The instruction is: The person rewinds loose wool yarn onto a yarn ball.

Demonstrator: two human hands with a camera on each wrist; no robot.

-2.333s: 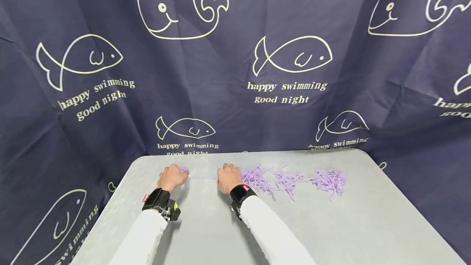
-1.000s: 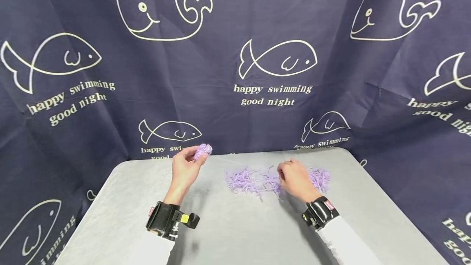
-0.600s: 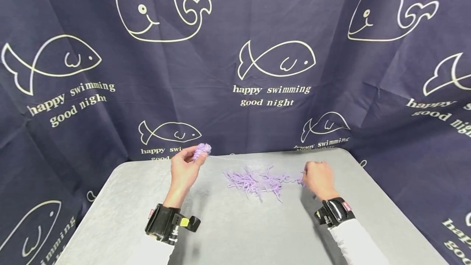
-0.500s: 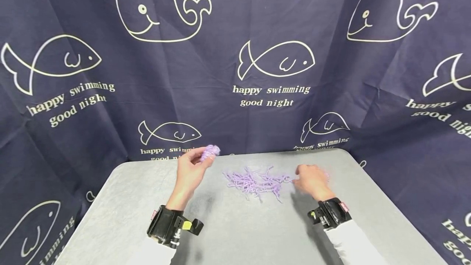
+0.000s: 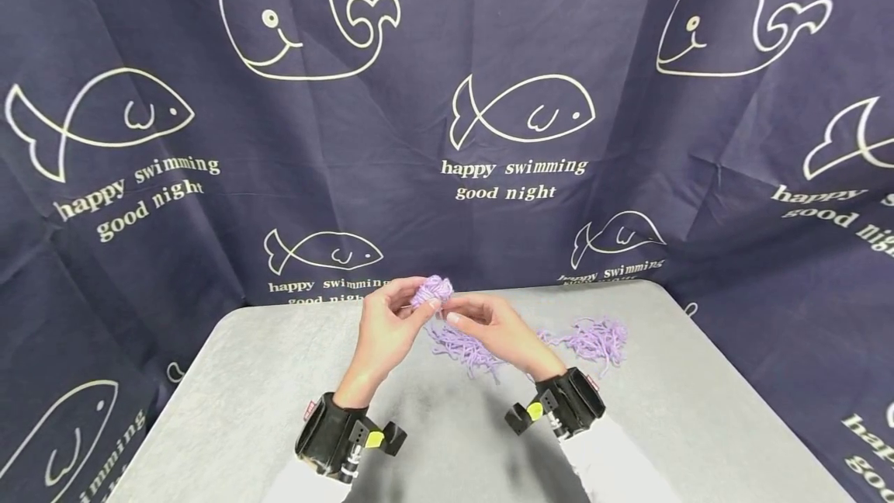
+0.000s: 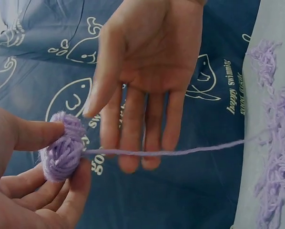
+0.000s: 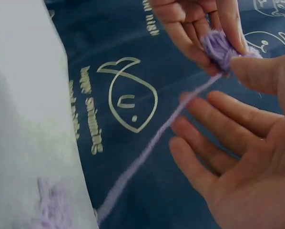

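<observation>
- Purple yarn ball, small and loosely wound, is pinched between the thumb and curled fingers of the left hand, held in the air above the far middle part of the table.
- In the left wrist view the ball sits between the left thumb above and the curled fingertips below.
- The right hand is just beside the ball, palm turned up, fingers straight and spread; it grips nothing. Its thumb tip seems to touch the ball in the right wrist view, though the blur there leaves this uncertain.
- A single yarn strand runs out of the ball, passes across the fingers of the right hand and goes on toward the table edge. Whether the strand rests on those fingers or passes in front of them cannot be told.
- In the right wrist view the same strand slants down from the ball toward the table.
- Loose purple yarn lies in tangled heaps on the table: one heap partly behind the right hand, another heap further to the right, the two joined by a thin trail.
- Both wrists carry black strapped cameras, and the sleeves are white.
- A dark blue cloth printed with white whales, fish and the words "happy swimming good night" hangs behind and around the grey table.
</observation>
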